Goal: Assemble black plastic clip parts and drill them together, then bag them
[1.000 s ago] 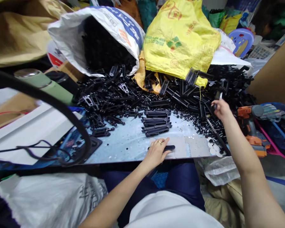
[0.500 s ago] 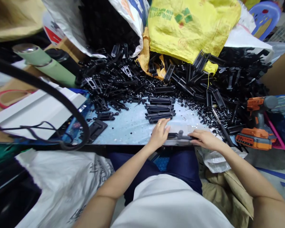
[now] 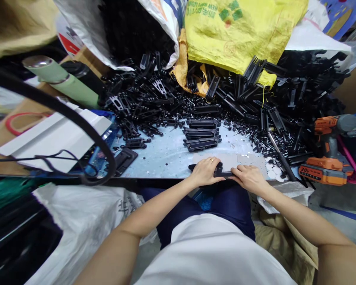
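Note:
At the table's front edge lies a long black plastic part (image 3: 224, 174), with a small piece standing up from its middle. My left hand (image 3: 206, 171) is closed over its left half, so much of that stretch is hidden. My right hand (image 3: 249, 178) pinches the right end between thumb and fingers. Just beyond my hands, several similar black parts (image 3: 202, 134) are stacked in a short row on the pale blue tabletop (image 3: 157, 154). Under my hands shows a flat greyish plate (image 3: 229, 159).
Heaps of black parts (image 3: 142, 107) and loose screws (image 3: 263, 140) spread across the back. A cordless drill (image 3: 326, 150) stands at right beside a black-handled tool (image 3: 283, 160). Left are a black cable (image 3: 77, 122), white sheet (image 3: 59, 138) and green flask (image 3: 65, 85). A yellow sack (image 3: 240, 35) lies behind.
My left hand has moved right and closed over the black part, covering its left half. My right hand has shifted slightly left along it. The whole view has tilted a little.

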Demonstrator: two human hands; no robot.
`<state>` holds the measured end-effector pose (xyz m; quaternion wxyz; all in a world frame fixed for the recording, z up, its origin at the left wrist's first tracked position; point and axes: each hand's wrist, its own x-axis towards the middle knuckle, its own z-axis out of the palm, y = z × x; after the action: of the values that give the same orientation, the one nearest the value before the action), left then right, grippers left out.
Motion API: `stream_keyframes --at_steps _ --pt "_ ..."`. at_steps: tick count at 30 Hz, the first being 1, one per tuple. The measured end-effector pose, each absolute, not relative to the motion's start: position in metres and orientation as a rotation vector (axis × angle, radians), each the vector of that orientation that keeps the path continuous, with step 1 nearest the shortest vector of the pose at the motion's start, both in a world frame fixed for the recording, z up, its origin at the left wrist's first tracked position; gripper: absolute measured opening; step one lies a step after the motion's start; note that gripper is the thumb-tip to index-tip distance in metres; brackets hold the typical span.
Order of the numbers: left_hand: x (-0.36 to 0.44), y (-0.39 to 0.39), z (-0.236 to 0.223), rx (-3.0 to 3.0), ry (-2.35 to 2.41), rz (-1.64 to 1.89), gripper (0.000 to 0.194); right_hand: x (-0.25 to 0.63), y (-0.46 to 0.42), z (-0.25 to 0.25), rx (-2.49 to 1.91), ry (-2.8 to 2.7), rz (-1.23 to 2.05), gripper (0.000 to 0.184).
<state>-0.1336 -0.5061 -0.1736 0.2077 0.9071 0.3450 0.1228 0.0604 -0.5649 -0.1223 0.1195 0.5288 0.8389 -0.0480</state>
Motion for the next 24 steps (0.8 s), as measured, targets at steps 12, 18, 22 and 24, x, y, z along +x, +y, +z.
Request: stream_keyframes --at_steps 12,18,22,24 --pt "-0.12 -0.498 -0.168 2.59 0.879 0.321 0.048 0.086 -0.541 -0.121 1.344 2.638 -0.205 0.037" --pt "-0.038 -0.418 -0.148 2.609 1.181 0.307 0.033 0.115 -0.547 -0.148 1.49 2.689 -0.272 0.038" --pt "-0.008 -0.387 -0.145 2.539 1.266 0.208 0.028 0.124 -0.531 -0.155 1.782 2.609 -0.151 0.034" --pt "-0.014 -0.393 -0.142 2.539 1.253 0.251 0.029 0.123 -0.51 -0.157 1.939 2.526 -0.007 0.031"
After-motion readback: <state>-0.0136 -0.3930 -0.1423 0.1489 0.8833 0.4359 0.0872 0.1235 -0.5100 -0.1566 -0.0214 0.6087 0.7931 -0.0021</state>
